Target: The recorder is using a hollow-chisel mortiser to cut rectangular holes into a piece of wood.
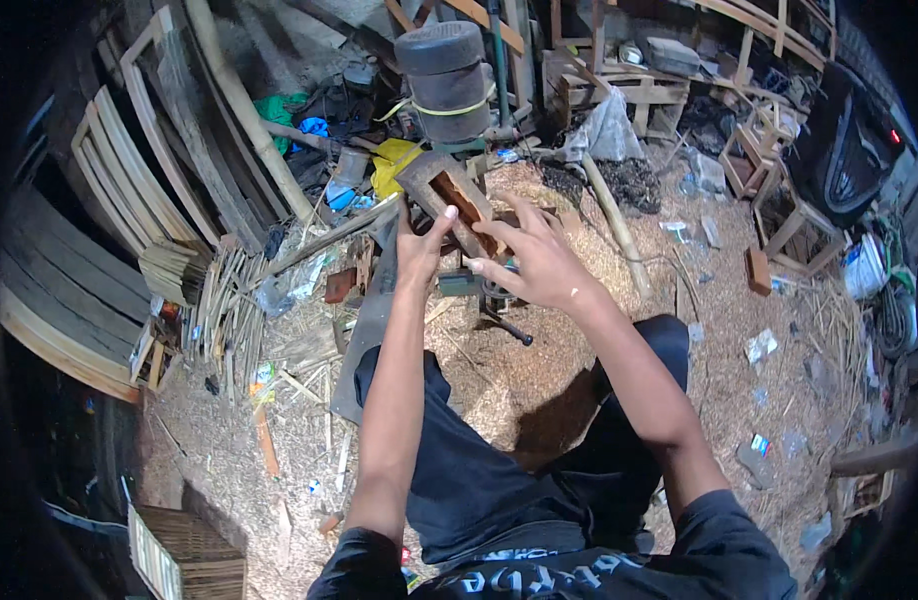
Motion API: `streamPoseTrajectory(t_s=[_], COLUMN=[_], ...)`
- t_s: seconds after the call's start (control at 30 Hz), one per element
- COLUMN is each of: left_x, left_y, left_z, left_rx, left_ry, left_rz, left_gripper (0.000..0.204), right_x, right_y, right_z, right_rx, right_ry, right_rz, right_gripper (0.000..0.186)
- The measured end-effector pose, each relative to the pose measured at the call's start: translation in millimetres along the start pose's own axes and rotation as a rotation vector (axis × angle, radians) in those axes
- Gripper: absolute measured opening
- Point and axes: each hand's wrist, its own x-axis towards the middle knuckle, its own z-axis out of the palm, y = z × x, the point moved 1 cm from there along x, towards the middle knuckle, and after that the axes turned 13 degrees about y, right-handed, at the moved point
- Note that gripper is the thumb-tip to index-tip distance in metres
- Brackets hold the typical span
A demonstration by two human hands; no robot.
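A brown wooden block point(442, 190) with a long rectangular slot is held up in front of me, tilted. My left hand point(422, 245) grips its near left side, thumb lying by the slot's edge. On the other side, the fingers of my right hand point(544, 262) curl against the block's lower right end, the thumb apart below; the fingertips are partly hidden. Below the hands is a metal vise-like fixture with a dark handle point(506, 328). A long flat grey blade-like piece point(364, 335) slants down beside my left forearm to my knee.
Wood shavings cover the floor point(479, 390). Boards and frames point(119, 170) lean at left, with a pile of thin sticks point(224, 310) nearby. A dark motor-like drum point(441, 85) stands ahead. Wooden stools point(794, 235), a brick-red block point(758, 271) and a motorbike point(849, 150) are at right.
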Motion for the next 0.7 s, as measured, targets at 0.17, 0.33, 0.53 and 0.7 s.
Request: streamPoseTrajectory(t_s=[0.17,0.33,0.53,0.7], left_x=[-8.6,-3.8,16.7,16.5], left_y=[8.3,12.4,3.6,-15.2], left_z=[8.7,8.7,-20.6,-20.5], left_rx=[-0.025,0.075,-0.203,-0.258], left_ry=[0.010,0.078,0.143,0.042], left_rz=[0.077,0.367,0.173,-0.013], left_gripper=[0.112,0.117,0.110,0.099], right_x=[-2.9,0.8,11.4,8.9], right_y=[-8.5,-7.8,-12.2,-13.3], right_z=[15.0,14.1,-4.6,-4.5], right_rx=[-0.307,-0.148,0.032,0.719], right_ry=[-0.263,-0.383,-0.030,-0.276], right_rz=[0.253,0.416,0.308,0.474], right_gripper=[0.076,0.074,0.047,0.046])
